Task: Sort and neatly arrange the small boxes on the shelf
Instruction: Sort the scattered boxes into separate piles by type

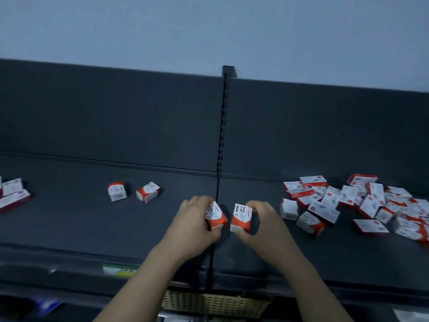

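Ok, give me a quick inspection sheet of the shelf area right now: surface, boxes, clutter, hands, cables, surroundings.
Surface: dark grey shelf, in two sections that meet at a seam between the hands.
Job's things: left box and right box, both marked paper clips, held slightly apart. A loose box and a second loose box sit left of centre. There are edge boxes at far left.
Clutter: a jumbled pile of boxes on the right section, unsorted.
Hands: left hand grips the left box; right hand grips the right box.
Cables: nothing seen.
Surroundings: slotted upright, pale wall above, perforated panel below.
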